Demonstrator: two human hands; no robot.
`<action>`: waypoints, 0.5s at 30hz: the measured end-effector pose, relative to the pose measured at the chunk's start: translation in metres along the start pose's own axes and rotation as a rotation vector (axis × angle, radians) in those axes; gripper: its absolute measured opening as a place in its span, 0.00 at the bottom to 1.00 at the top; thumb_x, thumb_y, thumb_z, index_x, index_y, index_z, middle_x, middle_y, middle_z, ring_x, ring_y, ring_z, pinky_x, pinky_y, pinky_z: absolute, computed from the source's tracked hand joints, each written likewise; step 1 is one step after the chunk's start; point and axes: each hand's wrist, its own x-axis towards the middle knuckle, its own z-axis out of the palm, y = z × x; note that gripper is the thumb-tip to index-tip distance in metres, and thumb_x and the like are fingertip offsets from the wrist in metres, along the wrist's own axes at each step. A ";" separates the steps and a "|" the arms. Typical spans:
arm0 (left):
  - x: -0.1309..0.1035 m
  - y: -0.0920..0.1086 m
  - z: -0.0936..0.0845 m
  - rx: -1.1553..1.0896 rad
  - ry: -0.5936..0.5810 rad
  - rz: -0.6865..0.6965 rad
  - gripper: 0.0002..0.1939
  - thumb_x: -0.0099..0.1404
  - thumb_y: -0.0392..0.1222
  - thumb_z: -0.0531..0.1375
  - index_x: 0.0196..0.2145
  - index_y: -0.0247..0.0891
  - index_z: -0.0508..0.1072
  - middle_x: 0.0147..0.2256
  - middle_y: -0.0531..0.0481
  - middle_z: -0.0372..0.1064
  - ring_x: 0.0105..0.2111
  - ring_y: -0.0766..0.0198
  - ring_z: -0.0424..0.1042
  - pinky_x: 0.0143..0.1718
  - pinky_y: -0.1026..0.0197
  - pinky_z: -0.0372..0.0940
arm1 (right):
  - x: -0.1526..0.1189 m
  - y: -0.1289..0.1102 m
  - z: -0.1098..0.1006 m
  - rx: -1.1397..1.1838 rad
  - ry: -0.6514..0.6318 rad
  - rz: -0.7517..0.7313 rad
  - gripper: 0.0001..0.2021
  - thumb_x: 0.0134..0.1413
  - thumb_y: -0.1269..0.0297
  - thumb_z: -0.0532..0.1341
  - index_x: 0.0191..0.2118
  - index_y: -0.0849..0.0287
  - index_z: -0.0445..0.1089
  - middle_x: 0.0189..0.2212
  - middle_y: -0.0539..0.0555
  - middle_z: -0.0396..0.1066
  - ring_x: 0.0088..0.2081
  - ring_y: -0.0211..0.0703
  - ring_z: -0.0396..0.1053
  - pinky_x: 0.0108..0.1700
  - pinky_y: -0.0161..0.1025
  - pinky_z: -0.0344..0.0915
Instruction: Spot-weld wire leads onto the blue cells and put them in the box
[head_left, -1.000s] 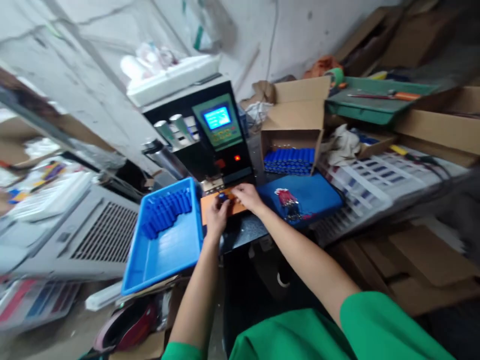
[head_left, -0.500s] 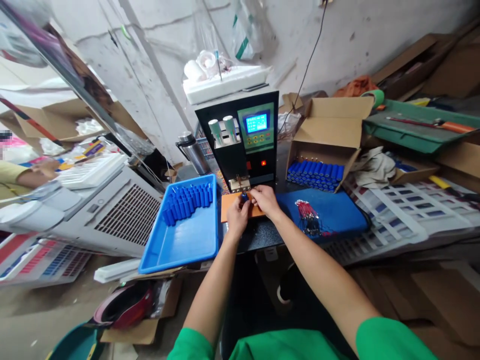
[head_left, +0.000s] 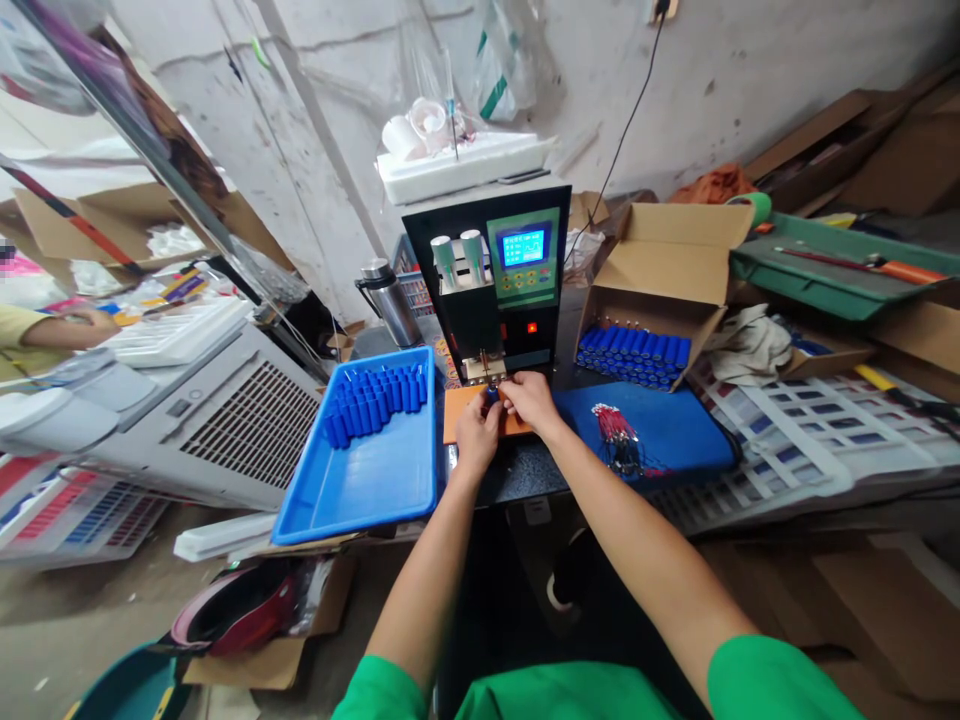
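Observation:
My left hand (head_left: 477, 430) is closed around a blue cylindrical battery cell (head_left: 492, 394) under the electrode tips of a black spot welder (head_left: 457, 325). Beside it, my right hand (head_left: 531, 402) pinches at the top of that cell; whatever small piece lies between its fingertips is hidden. Both hands rest over an orange board (head_left: 459, 408). To the right, a bundle of red and black wire leads (head_left: 619, 440) lies on a blue pad (head_left: 675, 428). A blue tray (head_left: 375, 490) on the left has many blue cells (head_left: 375, 400) standing in it.
An open cardboard box (head_left: 667, 250) behind the pad contains stacked blue cells. A steel flask (head_left: 390, 305) stands left of the welder. Plastic crates (head_left: 795, 440) and a green tray (head_left: 840, 262) are at right. Another person's arm (head_left: 64, 328) shows at far left.
My view has shifted slightly, so the welder and table sit a little differently in it. Both hands stay at the cell under the electrodes. The other person's arm has moved a little.

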 end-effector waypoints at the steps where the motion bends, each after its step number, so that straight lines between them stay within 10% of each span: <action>1: 0.000 0.000 0.000 0.007 0.001 0.000 0.14 0.66 0.45 0.58 0.48 0.40 0.75 0.31 0.50 0.75 0.29 0.62 0.71 0.32 0.63 0.64 | 0.000 0.000 0.000 -0.003 0.001 0.002 0.06 0.45 0.64 0.60 0.22 0.59 0.67 0.14 0.48 0.65 0.17 0.36 0.65 0.19 0.30 0.62; 15: -0.001 0.004 -0.002 0.010 -0.002 -0.003 0.12 0.66 0.42 0.57 0.45 0.38 0.75 0.30 0.50 0.74 0.30 0.63 0.71 0.32 0.64 0.62 | 0.002 0.006 0.006 -0.018 -0.004 -0.037 0.07 0.45 0.62 0.61 0.23 0.60 0.68 0.15 0.47 0.67 0.18 0.35 0.66 0.19 0.28 0.62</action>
